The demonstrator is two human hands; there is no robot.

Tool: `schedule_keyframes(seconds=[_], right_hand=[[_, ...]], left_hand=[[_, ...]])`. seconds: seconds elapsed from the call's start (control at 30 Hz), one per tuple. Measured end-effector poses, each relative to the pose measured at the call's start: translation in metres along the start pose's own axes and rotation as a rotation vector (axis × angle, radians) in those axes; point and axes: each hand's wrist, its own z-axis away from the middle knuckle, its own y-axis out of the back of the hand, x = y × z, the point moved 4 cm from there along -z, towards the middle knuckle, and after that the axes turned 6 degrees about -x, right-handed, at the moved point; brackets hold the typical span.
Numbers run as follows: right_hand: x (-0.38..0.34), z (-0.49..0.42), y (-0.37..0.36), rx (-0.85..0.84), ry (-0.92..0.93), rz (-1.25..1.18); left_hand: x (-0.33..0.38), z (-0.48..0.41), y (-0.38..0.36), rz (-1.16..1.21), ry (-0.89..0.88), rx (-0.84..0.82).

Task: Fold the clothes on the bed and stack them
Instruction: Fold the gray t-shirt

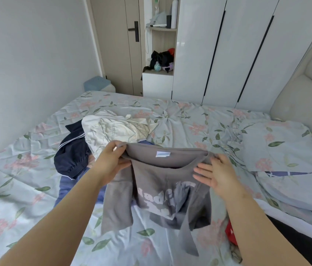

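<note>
grey T-shirt (163, 175), white lettering (163, 200) unreadable, pale label (162, 154)

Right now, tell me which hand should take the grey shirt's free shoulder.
Right. The right hand is open with straight fingers right at that shoulder of the grey shirt, holding nothing. The left hand has its grip on the opposite shoulder, and releasing it would probably drop the shirt.

two hands (111, 163) (217, 174), one grey shirt (161, 175), one pillow (285, 150)
</note>
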Motion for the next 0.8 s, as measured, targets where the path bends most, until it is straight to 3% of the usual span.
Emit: schedule_keyframes(seconds=[0.27, 0.53, 0.8], right_hand=[[-0.129, 0.057, -0.063, 0.044, 0.831, 0.015], [-0.141, 0.082, -0.08, 0.132, 1.022, 0.088], [-0.121, 0.129, -0.105, 0.234, 1.223, 0.095]], left_hand=[[0.154, 0.048, -0.022, 0.38, -0.693, -0.044], [0.19, 0.056, -0.005, 0.316, -0.791, 0.035], [0.194, 0.071, 0.017, 0.391, -0.839, -0.094]])
